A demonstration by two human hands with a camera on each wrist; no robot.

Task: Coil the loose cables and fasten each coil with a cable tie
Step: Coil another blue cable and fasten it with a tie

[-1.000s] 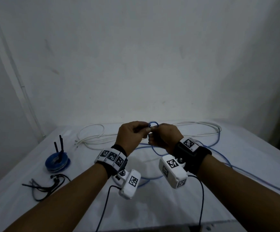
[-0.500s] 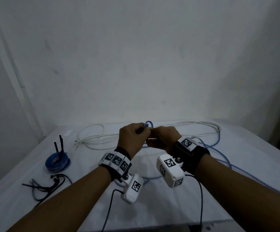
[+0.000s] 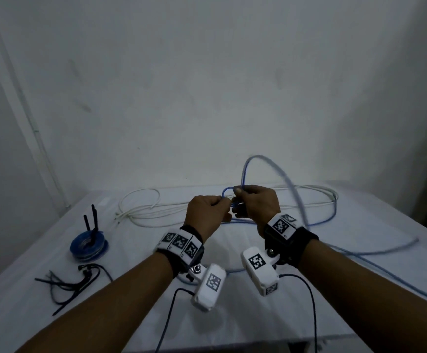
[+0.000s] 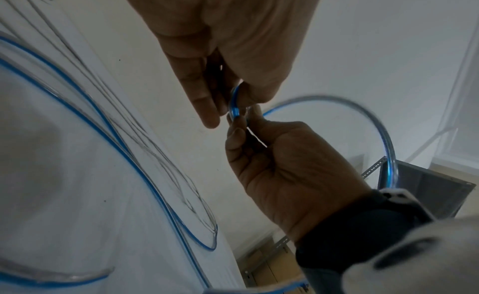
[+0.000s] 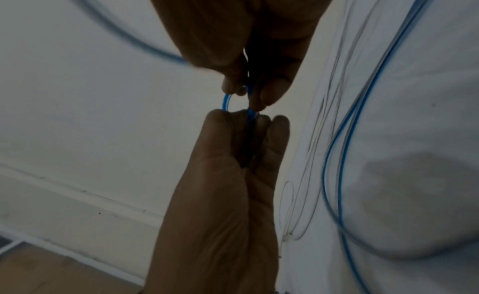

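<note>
Both hands meet above the middle of the white table. My left hand and right hand each pinch a thin blue cable, and a small loop stands between the fingertips. From the right hand a long, blurred arc of the same blue cable rises and falls to the table on the right. The left wrist view shows the left hand above, the right hand below and the small loop between them. In the right wrist view the right hand and left hand grip the loop.
A loose white cable lies in long loops along the table's back edge. At the left sits a blue coil fastened with upright black ties. A bundle of black cable ties lies in front of it. More blue cable trails off to the right.
A long arc of blue cable has swung up above the right hand. The right hand has risen a little while both hands keep pinching the small loop.
</note>
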